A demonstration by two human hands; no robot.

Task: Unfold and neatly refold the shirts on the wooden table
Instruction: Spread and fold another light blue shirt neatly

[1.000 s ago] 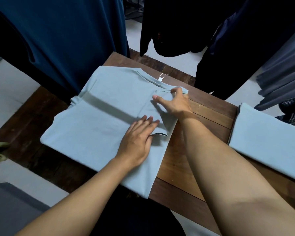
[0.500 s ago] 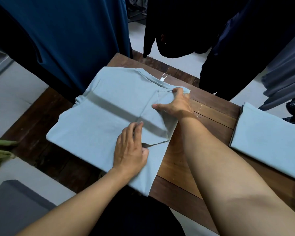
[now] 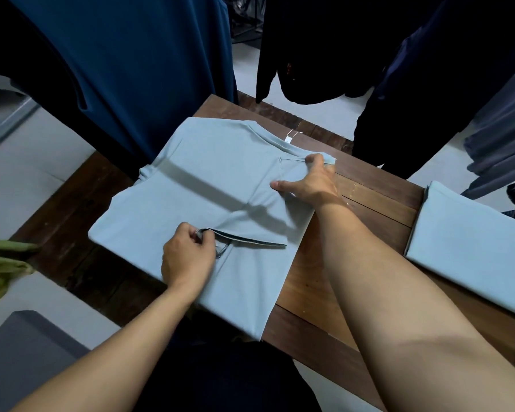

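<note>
green cloth (image 3: pixel 3 263): bunched up off the table's left edge, not part of this job as far as I can tell
left hand (image 3: pixel 188 257): fingers curled in now, pinching the inner end of the sleeve hem (image 3: pixel 250 240). A second ago it was lying flat on the fabric, fingers straight
light blue shirt (image 3: pixel 191 179): spread over the left half of the wooden table (image 3: pixel 369 209), collar toward the far edge, bottom end spilling a bit over the near edge
sleeve: tucked in across the shirt's right side, hem lifted a touch where the left hand has it
right hand (image 3: pixel 312 182): up at the shoulder near the far edge, fingertips hooked over the shoulder fold, thumb stretched out on the cloth. Half a second back it was just pressing there
my read: smoothing's done and both hands have switched to gripping, so the right side looks about to get moved or re-laid. The refold is only partway
folded shirt (image 3: pixel 473 251): same blue, sitting at the table's right edge, well apart from the hands
</note>
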